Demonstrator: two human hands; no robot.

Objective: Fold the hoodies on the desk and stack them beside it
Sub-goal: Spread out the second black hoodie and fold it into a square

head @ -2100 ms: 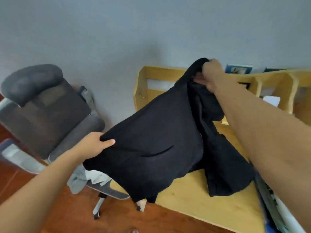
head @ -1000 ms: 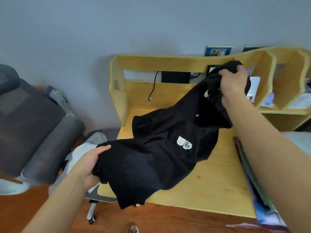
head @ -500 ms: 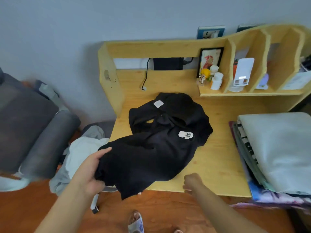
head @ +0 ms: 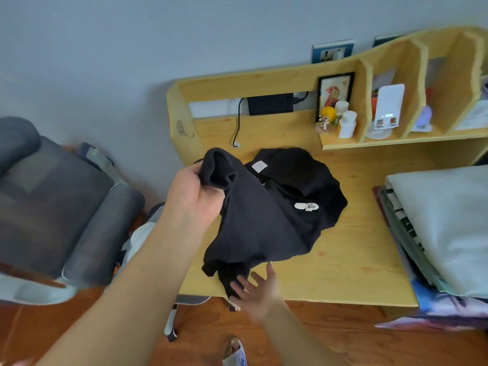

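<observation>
A black hoodie (head: 277, 207) with a small white chest patch lies crumpled on the left half of the wooden desk (head: 351, 270). My left hand (head: 195, 196) grips a bunched part of its fabric and holds it lifted above the desk's left side. My right hand (head: 258, 291) is open with spread fingers at the desk's front edge, its fingertips at the hoodie's hanging lower end. The hood with a white neck label lies toward the back of the desk.
Folded textiles (head: 443, 228) are stacked on the desk's right end. The shelf unit (head: 396, 101) holds a framed picture, bottles and a figurine. A grey office chair (head: 52, 202) stands left, with light clothes (head: 142, 236) lying beside it. A slippered foot shows on the wooden floor (head: 317, 339).
My right hand let go of the hood, which dropped onto the desk, then came down to the front edge. My left hand raised its part of the hoodie.
</observation>
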